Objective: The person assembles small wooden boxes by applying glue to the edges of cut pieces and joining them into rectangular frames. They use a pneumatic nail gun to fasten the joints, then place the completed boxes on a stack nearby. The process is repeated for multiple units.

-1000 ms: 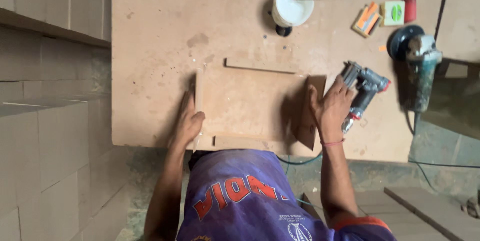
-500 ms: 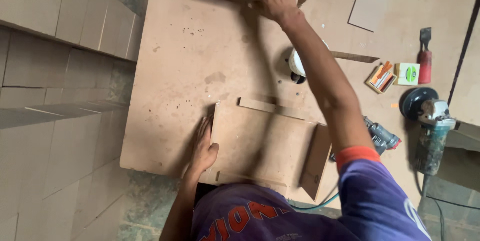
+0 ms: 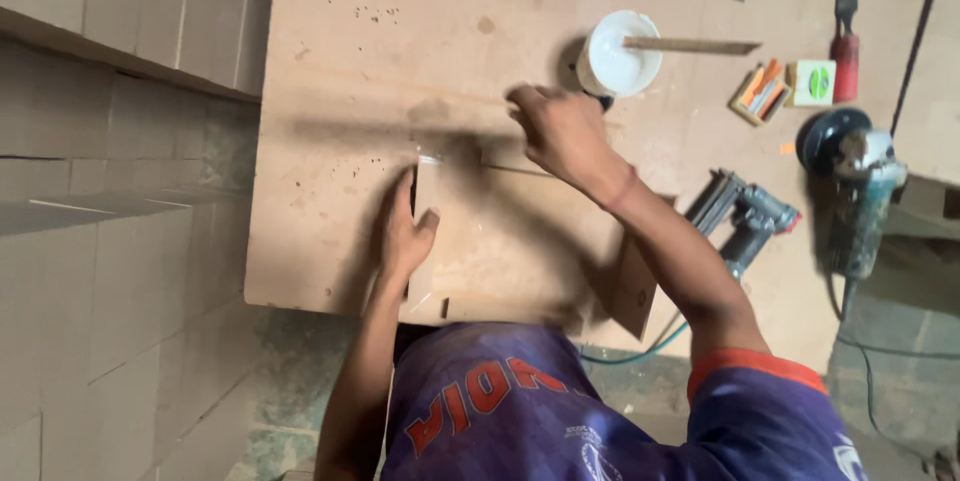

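**Board strip going onto a half-built box**

The left hand (image 3: 403, 233) is lying flat and open against the left wall of a shallow fibreboard box (image 3: 510, 246), fingers spread along the edge, pressing rather than gripping. The right hand (image 3: 562, 131) is curling loosely over a long thin strip (image 3: 400, 131) that is blurring across the bench (image 3: 330, 51) just beyond the box's far edge; how firmly the fingers are closing on it cannot be told. The box is sitting at the near edge of the bench, right in front of the person. The step in hand looks like seating the strip against the far side. That would call for lining it up flush while the left hand is bracing the box. A nail gun (image 3: 745, 216) is lying just right of the box, with a white tub (image 3: 620, 66) beyond the right hand and a grinder (image 3: 855, 176) farther right.
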